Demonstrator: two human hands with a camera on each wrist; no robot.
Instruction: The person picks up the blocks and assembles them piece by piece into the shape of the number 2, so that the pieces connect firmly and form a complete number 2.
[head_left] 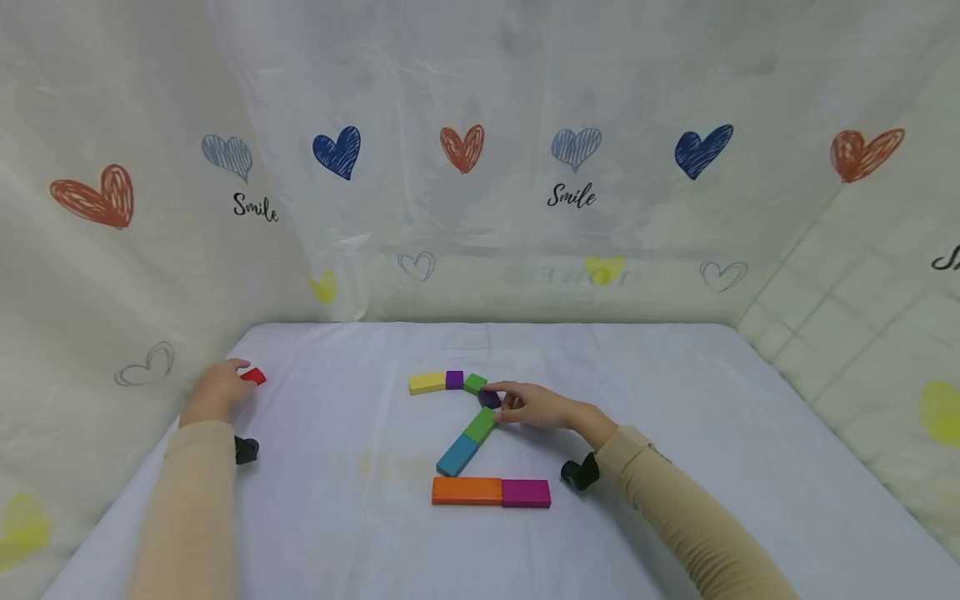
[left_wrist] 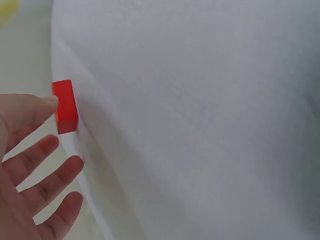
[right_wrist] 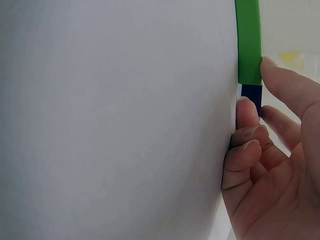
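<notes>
At the table's far left, my left hand (head_left: 217, 392) holds a small red block (head_left: 256, 377). In the left wrist view the thumb lies against that red block (left_wrist: 65, 106), and several other fingers (left_wrist: 60, 177) spread below it. Right of centre, my right hand (head_left: 536, 406) pinches a dark purple block (head_left: 489, 399) between thumb and forefinger. This block sits between a small green block (head_left: 475, 383) and a longer green block (head_left: 479, 425). In the right wrist view a thumb (right_wrist: 287, 85) touches a green block (right_wrist: 248, 42), and curled fingers partly cover the dark block (right_wrist: 251, 95).
A yellow block (head_left: 427, 383) and a purple block (head_left: 454, 380) continue the line leftward. A blue block (head_left: 457, 456) joins the longer green one. Nearer me lie an orange block (head_left: 467, 491) and a magenta block (head_left: 526, 493), end to end. A heart-printed curtain (head_left: 480, 208) surrounds the white table (head_left: 322, 533).
</notes>
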